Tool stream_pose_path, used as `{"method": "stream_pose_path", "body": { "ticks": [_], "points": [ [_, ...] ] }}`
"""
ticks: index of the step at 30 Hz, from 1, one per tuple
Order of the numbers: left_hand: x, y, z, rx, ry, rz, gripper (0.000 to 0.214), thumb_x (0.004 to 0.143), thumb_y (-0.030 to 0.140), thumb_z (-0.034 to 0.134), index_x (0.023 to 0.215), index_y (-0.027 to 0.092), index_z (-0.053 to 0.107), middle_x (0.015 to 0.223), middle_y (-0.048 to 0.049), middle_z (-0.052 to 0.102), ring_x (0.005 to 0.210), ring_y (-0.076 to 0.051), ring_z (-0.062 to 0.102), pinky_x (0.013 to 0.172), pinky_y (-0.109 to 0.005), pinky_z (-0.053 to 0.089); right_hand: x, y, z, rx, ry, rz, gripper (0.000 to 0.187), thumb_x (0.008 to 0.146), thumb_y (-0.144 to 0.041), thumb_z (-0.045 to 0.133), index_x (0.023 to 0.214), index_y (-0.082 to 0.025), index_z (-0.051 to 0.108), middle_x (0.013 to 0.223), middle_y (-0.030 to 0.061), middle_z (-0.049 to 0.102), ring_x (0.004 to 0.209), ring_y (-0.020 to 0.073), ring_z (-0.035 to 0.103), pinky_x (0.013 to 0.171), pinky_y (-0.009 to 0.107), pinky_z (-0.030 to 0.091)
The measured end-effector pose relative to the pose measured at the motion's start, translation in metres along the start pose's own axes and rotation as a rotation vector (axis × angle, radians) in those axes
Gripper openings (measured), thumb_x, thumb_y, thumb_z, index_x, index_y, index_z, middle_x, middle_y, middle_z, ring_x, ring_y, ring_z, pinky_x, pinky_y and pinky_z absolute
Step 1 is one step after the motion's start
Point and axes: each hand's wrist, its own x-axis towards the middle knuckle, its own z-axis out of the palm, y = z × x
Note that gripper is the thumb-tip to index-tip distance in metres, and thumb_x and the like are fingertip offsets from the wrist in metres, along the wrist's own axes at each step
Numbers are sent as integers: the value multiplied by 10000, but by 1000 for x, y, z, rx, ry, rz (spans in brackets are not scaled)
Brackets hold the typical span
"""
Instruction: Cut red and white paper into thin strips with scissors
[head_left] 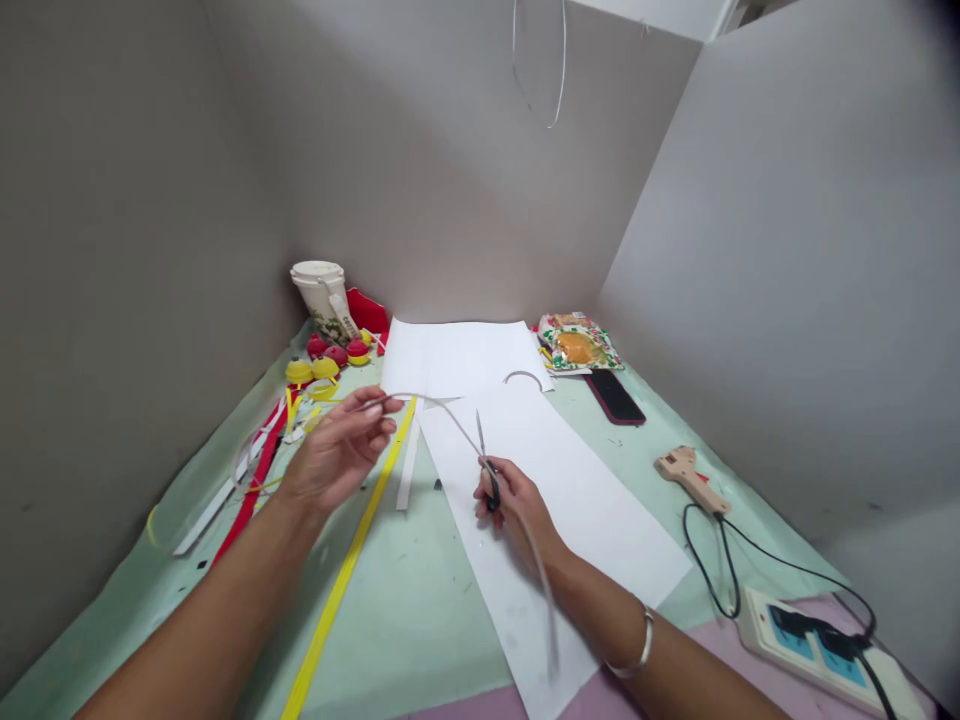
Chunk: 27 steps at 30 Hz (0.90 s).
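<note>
My left hand [339, 445] pinches one end of a thin, bendy grey-white strip [448, 409] between thumb and fingers. The strip arches over to my right hand [525, 512] and passes it, its blurred tail hanging down towards the white paper [577, 500]. Held in my right hand is a pair of scissors [481, 432] with black handles, the blades pointing up and away from me. The strip runs close beside the blades; whether they touch it I cannot tell. A short curved grey piece [523, 375] lies on the far sheet of paper [457, 350].
On the left are a yellow strip [352, 555], a red strip [251, 495], red and yellow balls [324, 368] and a white bucket [322, 295]. The right side holds a food packet [579, 345], phone [615, 397], glue gun [690, 480] and power strip [817, 655]. Grey walls enclose the table.
</note>
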Motion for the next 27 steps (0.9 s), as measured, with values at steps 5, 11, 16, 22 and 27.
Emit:
{"method": "stream_pose_path", "body": {
  "ticks": [5,11,16,22,27],
  "points": [
    [-34,41,24,67,-66,263,334,644,190,649,973,176,707,1020,-78,710,881,-193,630,682,-260,543,0,0,-1,38,48,-1,343,864,-438,544,1095,-190,594,789,10,597,580,106,569,425,191,370],
    [-64,31,38,126,134,392,199,745,374,681,870,222,709,913,-21,720,903,-206,629,751,-301,520,0,2,-3,49,54,-23,335,877,-442,531,1093,-192,583,807,14,598,611,109,579,433,188,373],
    [-80,-28,30,337,243,156,360,618,264,826,921,204,640,802,-5,704,763,-159,656,696,-251,481,-2,2,-3,44,42,-57,375,874,-457,534,1138,-192,563,812,13,601,633,112,591,459,192,399],
    [-105,-76,26,396,195,-170,434,641,323,810,1014,171,651,853,-51,704,760,-175,638,666,-267,465,-9,-10,2,16,-72,-63,399,879,-465,536,1161,-183,560,847,33,619,696,139,633,533,225,461],
    [-106,-94,31,295,135,-264,227,695,296,768,852,161,678,818,-38,692,720,-144,613,710,-269,475,-23,-18,7,-120,-141,-29,393,872,-441,544,1172,-187,559,864,39,638,686,142,635,532,231,472]
  ]
}}
